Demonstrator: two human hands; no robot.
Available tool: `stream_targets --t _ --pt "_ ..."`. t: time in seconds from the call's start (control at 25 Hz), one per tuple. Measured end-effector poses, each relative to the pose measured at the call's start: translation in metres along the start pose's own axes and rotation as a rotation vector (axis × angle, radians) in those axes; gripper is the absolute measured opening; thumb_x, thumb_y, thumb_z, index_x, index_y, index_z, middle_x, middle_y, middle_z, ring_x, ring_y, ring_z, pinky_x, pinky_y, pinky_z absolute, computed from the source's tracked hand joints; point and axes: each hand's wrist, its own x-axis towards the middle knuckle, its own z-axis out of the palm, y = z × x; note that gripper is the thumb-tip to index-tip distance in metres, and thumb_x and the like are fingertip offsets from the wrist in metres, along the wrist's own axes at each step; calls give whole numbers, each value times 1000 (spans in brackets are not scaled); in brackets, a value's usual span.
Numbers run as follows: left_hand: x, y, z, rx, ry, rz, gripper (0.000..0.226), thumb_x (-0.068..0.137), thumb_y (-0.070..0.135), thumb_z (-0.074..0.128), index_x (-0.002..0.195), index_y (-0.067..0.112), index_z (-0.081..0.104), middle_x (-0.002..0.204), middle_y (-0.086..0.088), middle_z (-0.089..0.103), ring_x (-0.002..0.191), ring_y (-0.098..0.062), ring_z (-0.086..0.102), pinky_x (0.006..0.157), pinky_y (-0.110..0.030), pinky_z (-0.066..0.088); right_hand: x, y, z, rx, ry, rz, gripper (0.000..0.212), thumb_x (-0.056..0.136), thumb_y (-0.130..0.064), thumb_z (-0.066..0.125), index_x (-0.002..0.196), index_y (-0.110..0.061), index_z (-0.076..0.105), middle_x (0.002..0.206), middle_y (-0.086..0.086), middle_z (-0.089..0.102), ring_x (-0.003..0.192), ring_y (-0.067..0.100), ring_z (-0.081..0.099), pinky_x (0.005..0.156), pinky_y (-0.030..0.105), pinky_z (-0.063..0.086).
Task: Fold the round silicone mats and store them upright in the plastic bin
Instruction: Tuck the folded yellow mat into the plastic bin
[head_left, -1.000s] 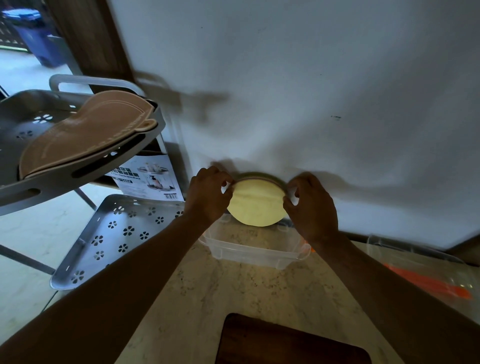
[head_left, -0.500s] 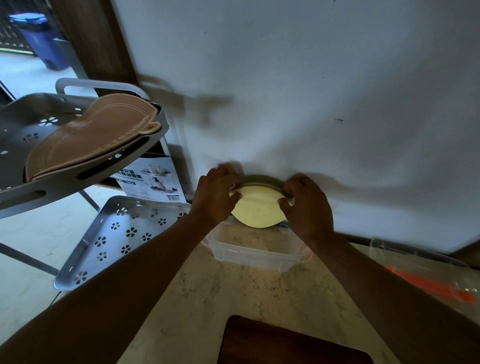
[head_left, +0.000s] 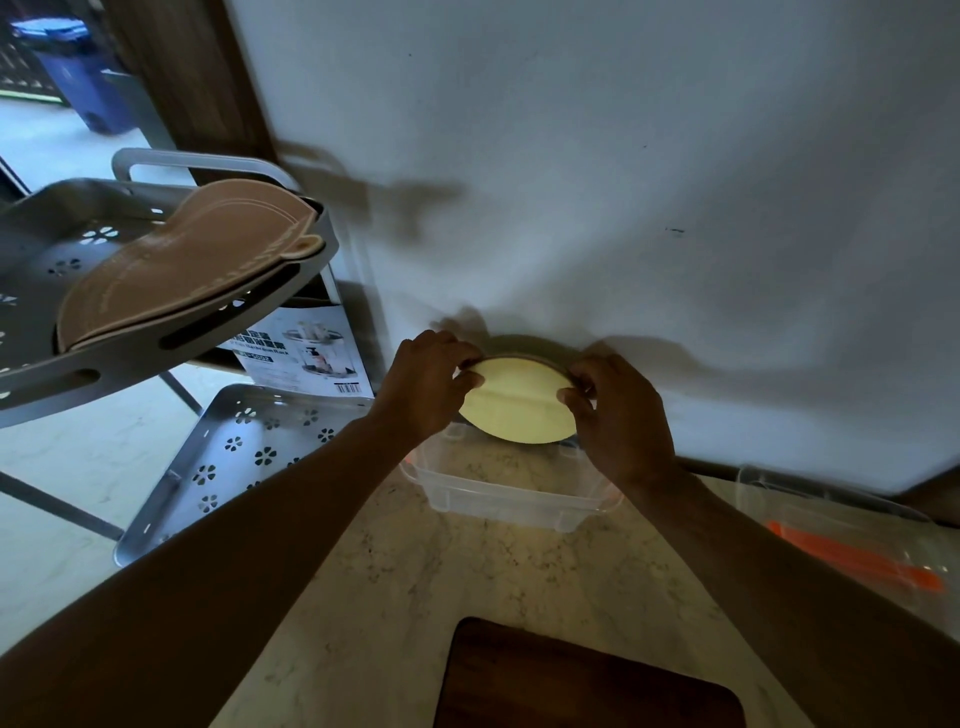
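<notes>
A pale yellow round silicone mat stands upright over the far end of a clear plastic bin, close to the white wall. A darker rim shows along its top edge, and a faint crease runs across its middle. My left hand pinches the mat's left edge. My right hand pinches its right edge. The mat's lower part dips into the bin. Two brown round mats lie flat on the upper tray of a grey rack.
The bin sits on a marble counter. A dark wooden board lies at the near edge. A clear container with an orange item is at the right. The grey perforated rack and a printed box stand at the left.
The top edge of the mat has bent down toward me between both hands, and a crease now shows across it. The view has shifted slightly.
</notes>
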Motion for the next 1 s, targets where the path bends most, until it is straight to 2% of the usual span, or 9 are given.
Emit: stream_targets --t 0.12,0.24,0.36,0.6,0.8,1.0 --pt "3 -1 2 53 -21 18 21 86 24 69 104 14 72 97 -8 70 91 -25 57 80 -35 41 6 2 4 -16 2 1 12 87 -24 68 95 -14 66 94 5 65 85 24 61 76 44 53" --pt "2 -3 7 59 -7 32 20 84 22 71 102 12 72 99 -9 69 93 -25 55 79 -31 37 9 3 8 -14 -1 3 13 87 -24 68 95 -13 67 97 4 63 86 22 60 79 43 52" --pt "1 -2 10 23 24 9 24 83 22 73 103 10 70 106 -11 60 99 -24 52 83 -32 43 9 4 10 -9 39 -6 15 86 -23 69 96 -12 67 105 5 57 88 21 58 79 38 53" --pt "5 3 11 48 47 45 29 79 18 73 107 10 67 108 -13 59 98 -31 56 83 -45 49 9 1 9 3 59 -15 17 83 -17 71 98 -10 66 105 6 57 88 21 59 79 42 54" --pt "6 5 12 15 45 55 28 79 21 71 105 13 66 109 -8 59 96 -28 57 80 -41 48 10 3 10 23 48 -24 21 83 -18 69 101 -9 64 104 7 58 92 23 58 81 43 52" --pt "3 4 8 -2 15 65 38 76 27 78 107 13 63 113 -7 57 99 -26 54 82 -47 50 6 3 9 -7 50 -9 25 80 -24 70 101 -12 62 106 5 56 96 23 54 83 42 49"
